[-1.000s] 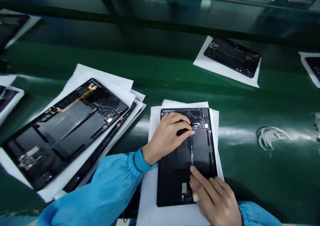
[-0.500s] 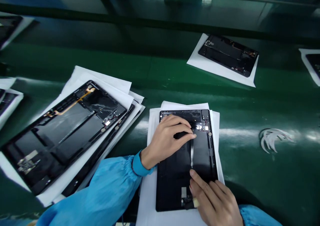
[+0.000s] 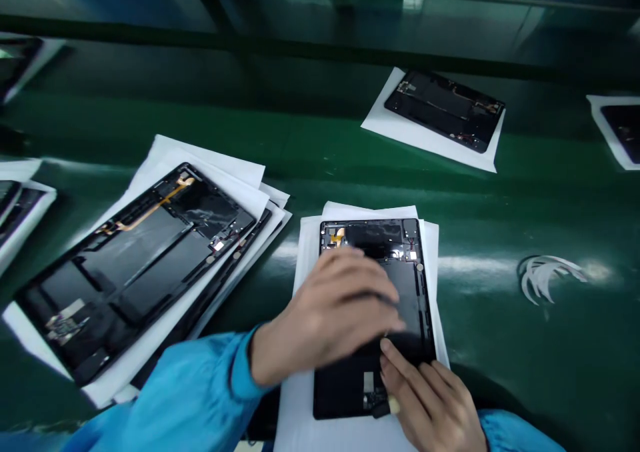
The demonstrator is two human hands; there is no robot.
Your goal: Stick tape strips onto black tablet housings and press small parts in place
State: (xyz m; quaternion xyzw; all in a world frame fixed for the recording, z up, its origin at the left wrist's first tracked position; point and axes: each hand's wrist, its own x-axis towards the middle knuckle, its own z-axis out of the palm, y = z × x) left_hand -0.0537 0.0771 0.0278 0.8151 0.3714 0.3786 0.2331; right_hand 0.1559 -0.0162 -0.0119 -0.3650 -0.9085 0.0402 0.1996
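A black tablet housing (image 3: 345, 389) lies open side up on white sheets (image 3: 295, 425) in front of me, with small boards and an orange flex cable inside. My left hand (image 3: 330, 309) is over its middle, smeared by motion, so whether its fingers grip anything is unclear. At the lower right of the housing is my right hand (image 3: 433, 399). Its index fingertip touches the centre line of the housing, and the other fingers are bent together. A small pale yellow piece (image 3: 394, 405) shows under these fingers; its kind is hidden.
To the left lies a stack of similar housings (image 3: 145, 252) between white sheets. Another housing (image 3: 445, 109) rests on a sheet at the back, and one more (image 3: 625, 129) is at the right edge. Curved white strips (image 3: 547, 275) lie on the green surface (image 3: 500, 219).
My left hand has moved down along the housing towards my right hand, uncovering the orange flex cable at the top. The right hand stays in place. The view has shifted slightly.
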